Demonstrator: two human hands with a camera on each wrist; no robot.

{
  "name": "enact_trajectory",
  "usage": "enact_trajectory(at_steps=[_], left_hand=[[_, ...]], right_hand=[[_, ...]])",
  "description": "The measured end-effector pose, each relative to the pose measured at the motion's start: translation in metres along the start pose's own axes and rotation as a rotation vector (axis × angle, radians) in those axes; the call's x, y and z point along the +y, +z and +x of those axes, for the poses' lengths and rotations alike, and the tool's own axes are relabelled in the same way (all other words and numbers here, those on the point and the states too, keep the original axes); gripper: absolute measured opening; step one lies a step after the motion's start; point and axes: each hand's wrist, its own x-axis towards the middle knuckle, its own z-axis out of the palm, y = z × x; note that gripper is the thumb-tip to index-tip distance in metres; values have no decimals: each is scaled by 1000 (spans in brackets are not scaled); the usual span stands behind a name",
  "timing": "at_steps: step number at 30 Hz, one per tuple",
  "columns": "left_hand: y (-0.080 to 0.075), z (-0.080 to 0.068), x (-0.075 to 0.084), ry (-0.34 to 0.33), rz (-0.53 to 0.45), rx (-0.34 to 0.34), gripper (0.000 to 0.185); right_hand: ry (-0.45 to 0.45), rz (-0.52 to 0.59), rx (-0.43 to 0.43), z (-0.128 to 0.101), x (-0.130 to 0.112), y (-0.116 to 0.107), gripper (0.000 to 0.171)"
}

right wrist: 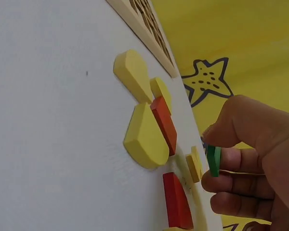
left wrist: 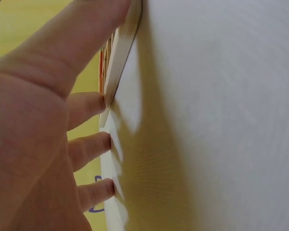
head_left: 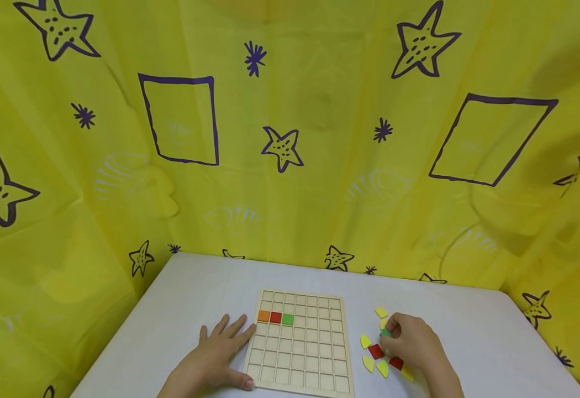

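A wooden grid board (head_left: pixel 320 348) lies on the white table, with an orange tile (head_left: pixel 263 315), a red tile (head_left: pixel 275 317) and a green tile (head_left: pixel 287 319) side by side in one row. My left hand (head_left: pixel 217 354) is spread flat at the board's left side, thumb and index finger touching its edge. My right hand (head_left: pixel 413 340) pinches a green piece (right wrist: pixel 214 160) between thumb and fingers, held above the loose pieces. Around it lie yellow pieces (right wrist: pixel 147 139) with a rounded side, and red pieces (head_left: pixel 376 351).
The white table (head_left: pixel 210 282) ends at a yellow curtain (head_left: pixel 290 193) with dark star drawings, which hangs behind and along both sides. The loose pieces lie to the right of the board, one yellow piece (head_left: pixel 381 313) farthest back.
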Motion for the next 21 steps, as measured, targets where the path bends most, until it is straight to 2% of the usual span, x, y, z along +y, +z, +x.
enact_trajectory(at_steps=[5,12,21], left_hand=[[-1,2,0,6,-5,6,104],[-2,4,1,6,-9,-7,105],[-1,1,1,-12,-18,-22,105]], right_hand=[[-74,5,83,6,-8,2,9],[-125,41,88,7,-34,6,8],[-296,34,120,13,-76,21,11]])
